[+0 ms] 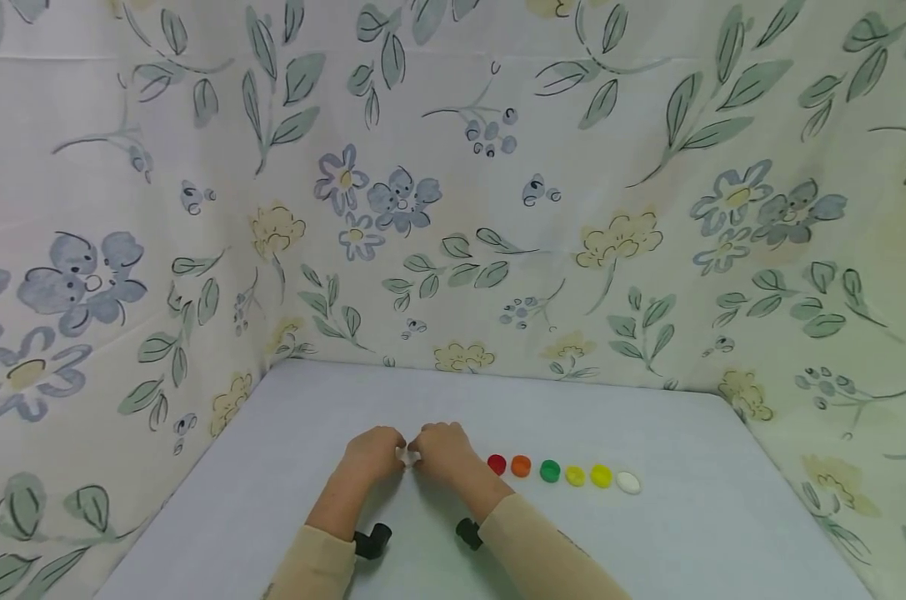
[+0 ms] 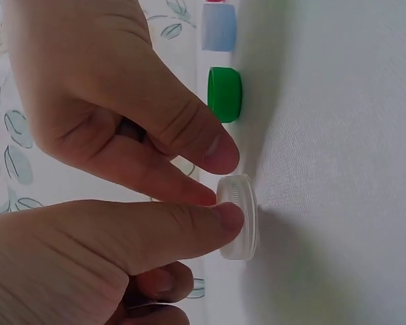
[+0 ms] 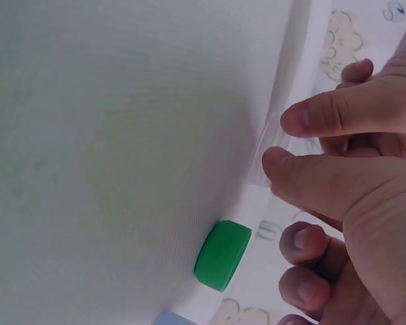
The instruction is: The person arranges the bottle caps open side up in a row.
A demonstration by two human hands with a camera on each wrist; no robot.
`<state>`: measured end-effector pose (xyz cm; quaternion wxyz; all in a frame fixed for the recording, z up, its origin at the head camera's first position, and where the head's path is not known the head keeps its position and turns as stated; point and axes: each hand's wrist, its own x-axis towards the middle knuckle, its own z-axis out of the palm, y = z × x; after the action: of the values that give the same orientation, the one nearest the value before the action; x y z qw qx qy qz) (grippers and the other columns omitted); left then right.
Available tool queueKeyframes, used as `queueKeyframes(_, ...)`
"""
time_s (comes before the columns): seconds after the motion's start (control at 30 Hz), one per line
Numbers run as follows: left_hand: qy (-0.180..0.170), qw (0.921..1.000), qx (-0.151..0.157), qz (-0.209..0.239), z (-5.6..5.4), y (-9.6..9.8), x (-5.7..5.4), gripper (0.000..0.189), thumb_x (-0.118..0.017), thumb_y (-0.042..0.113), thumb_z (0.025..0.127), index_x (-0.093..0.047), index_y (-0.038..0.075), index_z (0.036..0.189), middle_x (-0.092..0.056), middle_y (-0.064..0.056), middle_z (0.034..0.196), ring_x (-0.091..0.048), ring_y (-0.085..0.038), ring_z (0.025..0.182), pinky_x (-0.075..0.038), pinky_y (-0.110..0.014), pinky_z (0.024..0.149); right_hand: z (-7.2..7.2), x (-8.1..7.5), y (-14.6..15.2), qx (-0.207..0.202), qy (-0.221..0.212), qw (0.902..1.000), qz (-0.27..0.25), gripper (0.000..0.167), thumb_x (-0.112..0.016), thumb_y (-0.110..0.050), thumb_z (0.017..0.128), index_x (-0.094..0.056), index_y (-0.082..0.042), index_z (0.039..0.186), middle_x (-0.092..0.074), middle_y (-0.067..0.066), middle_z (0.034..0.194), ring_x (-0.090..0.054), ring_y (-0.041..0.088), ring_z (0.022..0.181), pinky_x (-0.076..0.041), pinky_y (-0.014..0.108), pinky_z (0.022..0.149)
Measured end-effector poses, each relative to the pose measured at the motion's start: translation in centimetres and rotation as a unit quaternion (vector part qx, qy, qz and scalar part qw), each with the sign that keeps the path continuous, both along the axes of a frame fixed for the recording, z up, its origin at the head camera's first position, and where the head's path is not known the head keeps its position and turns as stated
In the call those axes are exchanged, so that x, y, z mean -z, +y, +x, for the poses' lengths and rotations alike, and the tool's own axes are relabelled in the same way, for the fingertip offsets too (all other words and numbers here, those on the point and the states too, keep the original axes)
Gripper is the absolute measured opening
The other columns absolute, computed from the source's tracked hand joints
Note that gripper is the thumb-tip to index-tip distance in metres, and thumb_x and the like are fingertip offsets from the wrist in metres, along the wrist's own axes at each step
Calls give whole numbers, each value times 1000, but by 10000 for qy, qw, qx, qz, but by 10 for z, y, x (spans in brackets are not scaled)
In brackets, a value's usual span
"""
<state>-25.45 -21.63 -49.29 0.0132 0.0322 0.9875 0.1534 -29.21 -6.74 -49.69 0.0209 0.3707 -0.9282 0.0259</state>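
A clear plastic bottle cap [image 2: 249, 223] stands on its edge close over the white tabletop, between my two hands. My left hand [image 1: 372, 456] pinches it, the thumb [image 2: 220, 227] lying across its side. From the other side my right hand [image 1: 445, 450] holds it at the rim with thumb and index finger, its other fingers loosely curled. Nearest to the right hand is a green bottle cap [image 3: 222, 255], with a light blue cap [image 2: 218, 27] just past it. In the head view the right hand and forearm hide these two.
A row of caps runs to the right: red [image 1: 497, 464], orange [image 1: 521, 466], green [image 1: 550, 471], two yellow [image 1: 575, 476] and white [image 1: 628, 482]. Floral cloth [image 1: 453, 292] hangs behind and beside the table. Each wrist wears a black camera mount [image 1: 373, 542].
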Motion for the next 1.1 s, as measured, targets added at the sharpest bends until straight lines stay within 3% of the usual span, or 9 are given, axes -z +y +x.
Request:
queueKeyframes(0.27,-125,9998,-82,134,-3,-3,-1,36,-87,12,80,-75,4,113,-72,-12,116,-65,-34,113,-51,-50,95,5,-5,-7,103,307,9994,143,18,-81,-28,88,-82,-21,105,-67,-3,82,-56,15,69,-43,30,66)
queueKeyframes(0.5,-319,9989,84,319,-4,-10,-4,33,-80,16,88,-74,5,119,-71,-13,122,-62,-36,120,-48,-52,100,4,-1,-11,85,734,9965,390,18,-84,-32,87,-81,-21,100,-67,-3,84,-55,14,70,-45,30,66)
queueKeyframes(0.7,-326,9981,234,464,-6,-14,-4,28,-73,21,96,-74,5,119,-70,-13,122,-61,-36,122,-47,-52,102,0,0,-12,233,720,9956,549,17,-81,-32,89,-81,-21,102,-68,-3,87,-58,15,74,-46,30,69)
queueKeyframes(0.8,-321,9973,201,630,-6,-14,-2,29,-75,19,94,-73,4,118,-70,-13,121,-62,-36,120,-47,-53,100,-1,0,-11,308,742,9953,543,14,-80,-31,90,-81,-22,100,-67,-4,85,-58,15,74,-46,30,69)
queueKeyframes(0.93,7,9983,190,558,-5,-12,3,27,-78,13,90,-74,6,115,-71,-13,118,-63,-36,117,-49,-52,98,-1,1,-9,307,890,9938,597,11,-79,-31,90,-80,-22,96,-64,-4,81,-58,15,73,-45,30,67)
queueKeyframes(1.1,668,9973,294,70,-5,-9,2,17,-79,8,88,-78,9,106,-73,-10,111,-66,-33,111,-52,-49,93,-2,0,-7,239,943,9917,845,14,-75,-35,95,-80,-25,102,-63,-5,82,-55,14,75,-44,29,70)
